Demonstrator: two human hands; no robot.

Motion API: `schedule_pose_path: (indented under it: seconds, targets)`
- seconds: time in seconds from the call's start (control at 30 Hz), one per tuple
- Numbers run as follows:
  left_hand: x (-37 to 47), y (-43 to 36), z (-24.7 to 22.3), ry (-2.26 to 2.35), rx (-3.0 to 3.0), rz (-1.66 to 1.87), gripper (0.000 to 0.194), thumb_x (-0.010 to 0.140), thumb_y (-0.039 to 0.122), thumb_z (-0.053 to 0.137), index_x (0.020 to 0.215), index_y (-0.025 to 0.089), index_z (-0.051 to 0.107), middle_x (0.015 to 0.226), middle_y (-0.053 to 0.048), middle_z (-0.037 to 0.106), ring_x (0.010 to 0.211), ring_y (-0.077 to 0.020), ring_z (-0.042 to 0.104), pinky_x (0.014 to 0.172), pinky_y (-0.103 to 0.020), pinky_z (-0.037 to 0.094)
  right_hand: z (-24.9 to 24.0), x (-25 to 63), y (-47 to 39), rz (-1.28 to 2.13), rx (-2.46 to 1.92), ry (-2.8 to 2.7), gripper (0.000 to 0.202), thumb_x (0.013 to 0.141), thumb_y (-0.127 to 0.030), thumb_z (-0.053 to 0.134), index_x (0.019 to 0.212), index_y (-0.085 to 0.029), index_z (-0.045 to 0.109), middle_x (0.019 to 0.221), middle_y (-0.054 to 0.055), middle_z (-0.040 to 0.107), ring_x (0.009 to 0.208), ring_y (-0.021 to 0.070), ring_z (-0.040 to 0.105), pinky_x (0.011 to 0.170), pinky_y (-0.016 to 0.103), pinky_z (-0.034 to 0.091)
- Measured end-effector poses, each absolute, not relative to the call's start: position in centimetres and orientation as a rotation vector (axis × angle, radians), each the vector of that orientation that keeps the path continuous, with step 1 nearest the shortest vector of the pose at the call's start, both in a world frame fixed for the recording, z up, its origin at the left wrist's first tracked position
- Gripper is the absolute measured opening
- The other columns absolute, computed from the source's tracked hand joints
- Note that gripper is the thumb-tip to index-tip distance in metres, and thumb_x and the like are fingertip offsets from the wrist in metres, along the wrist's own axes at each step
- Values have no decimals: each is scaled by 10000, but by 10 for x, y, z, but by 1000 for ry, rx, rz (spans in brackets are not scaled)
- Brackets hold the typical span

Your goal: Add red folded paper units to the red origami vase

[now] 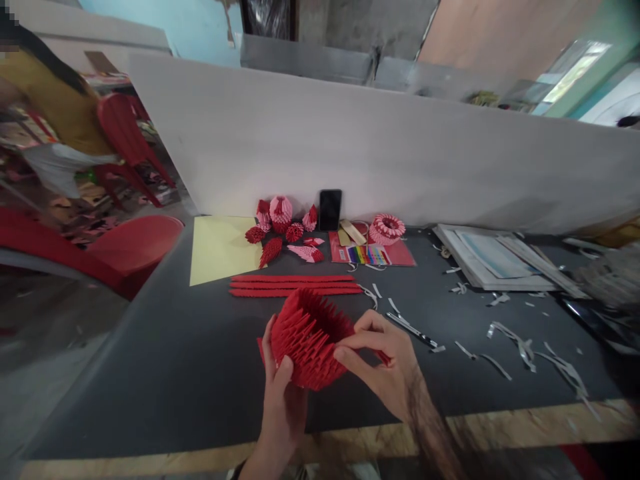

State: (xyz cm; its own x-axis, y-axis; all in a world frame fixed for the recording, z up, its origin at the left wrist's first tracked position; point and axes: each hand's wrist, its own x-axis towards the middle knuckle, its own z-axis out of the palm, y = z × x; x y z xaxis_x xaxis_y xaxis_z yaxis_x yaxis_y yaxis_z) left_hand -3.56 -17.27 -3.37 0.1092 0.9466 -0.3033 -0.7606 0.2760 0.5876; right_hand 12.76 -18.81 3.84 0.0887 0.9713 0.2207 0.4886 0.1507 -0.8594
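Observation:
A round, hollow red 3D origami bowl point(311, 343), built from many pointed folded-paper units, is held just above the dark tabletop. My left hand point(281, 387) is closed around its left side, the thumb pressing the front. At the bowl's right rim, my right hand point(383, 357) pinches with thumb and index finger; a bit of red folded paper shows between its fingers. What exactly sits at the fingertips is partly hidden. Behind the bowl lie several long strips of stacked red paper units point(295, 285).
Pink and red origami pieces point(281, 212), a yellow sheet point(220, 243), a phone point(330, 210) and a pink ring-shaped piece point(387, 229) stand near the white partition point(350, 140). A pen point(411, 329), paper scraps point(523, 347) and stacked papers point(495, 260) lie rightward. A person point(65, 100) is at left.

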Motion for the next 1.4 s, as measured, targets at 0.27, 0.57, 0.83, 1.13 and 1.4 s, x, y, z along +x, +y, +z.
schedule_pose_path:
  seconds: [0.27, 0.57, 0.83, 1.13, 1.4]
  targets:
    - [-33, -176, -39, 728, 464, 1407, 870, 745, 389, 809, 1506, 385, 386, 1557, -89, 453, 1324, -343, 548, 1060, -494, 507, 39, 130, -189, 701, -1483, -1456, 179, 844, -400, 757, 990, -321, 827, 803, 2, 547, 696, 143, 567, 584, 270, 423]
    - [-32, -180, -40, 824, 570, 1410, 961, 688, 413, 857, 1512, 342, 367, 1578, -110, 402, 1383, -371, 481, 1066, -469, 499, 35, 124, -189, 817, -1522, -1406, 140, 851, -385, 750, 798, -273, 815, 742, -8, 543, 671, 134, 549, 601, 269, 416]
    - [-30, -177, -42, 769, 454, 1424, 1094, 604, 547, 883, 1539, 377, 339, 1545, -107, 466, 1360, -370, 515, 1077, -483, 490, 37, 126, -186, 817, -1587, -1315, 184, 857, -454, 729, 918, -311, 827, 767, -7, 528, 629, 126, 489, 532, 270, 360]
    - [-26, -175, -45, 854, 345, 1461, 574, 802, 497, 721, 1323, 317, 561, 1370, -68, 570, 1113, -243, 630, 900, -339, 568, 39, 114, -187, 779, -1526, -1359, 125, 817, -412, 772, 734, -324, 805, 702, 5, 530, 624, 166, 529, 533, 315, 382]
    - [-28, -175, -46, 920, 413, 1566, 720, 751, 474, 773, 1407, 361, 501, 1383, -64, 577, 1094, -238, 648, 874, -329, 579, 36, 117, -189, 778, -1525, -1422, 85, 818, -415, 780, 855, -360, 832, 742, 2, 558, 659, 161, 560, 551, 297, 400]
